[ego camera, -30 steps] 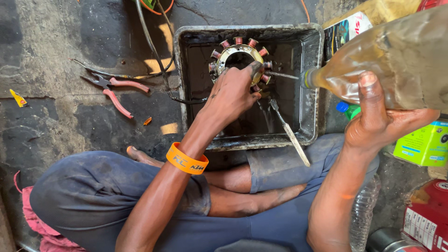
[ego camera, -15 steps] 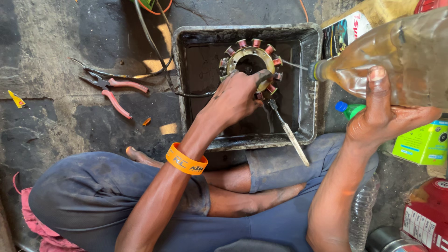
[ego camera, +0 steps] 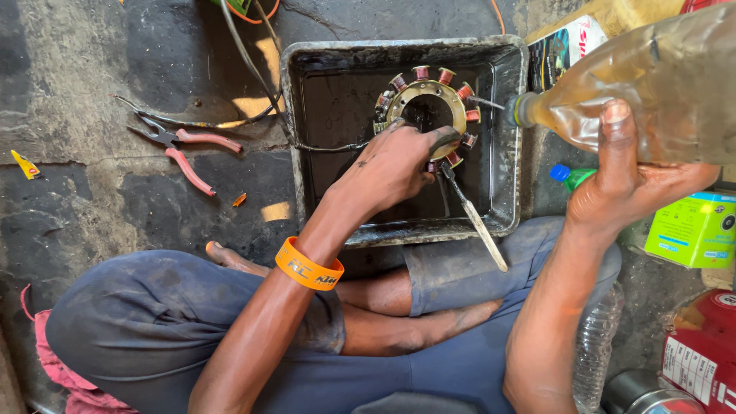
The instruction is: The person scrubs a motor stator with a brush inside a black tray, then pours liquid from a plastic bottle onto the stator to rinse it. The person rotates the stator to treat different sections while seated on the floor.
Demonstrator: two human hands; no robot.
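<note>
My left hand (ego camera: pixel 387 169) grips the lower edge of a ring-shaped stator (ego camera: pixel 425 107) with copper windings, holding it tilted inside a dirty black metal tray (ego camera: pixel 506 207). My right hand (ego camera: pixel 632 184) holds a large clear plastic bottle (ego camera: pixel 652 73) of yellowish liquid tipped on its side, its neck pointing at the stator over the tray's right rim. A thin stream runs from the neck toward the stator. An orange wristband (ego camera: pixel 308 265) sits on my left wrist.
A flat tool (ego camera: pixel 474 216) leans over the tray's front rim. Pink-handled pliers (ego camera: pixel 184 149) lie on the stone floor at left. A green box (ego camera: pixel 694 230), red carton (ego camera: pixel 701 353), blue-capped green bottle (ego camera: pixel 571 176) and empty clear bottle (ego camera: pixel 594 345) crowd the right. My crossed legs fill the foreground.
The bottle has shifted slightly right and its neck now points at the stator's right side. My left hand has turned the stator a little while keeping hold of it.
</note>
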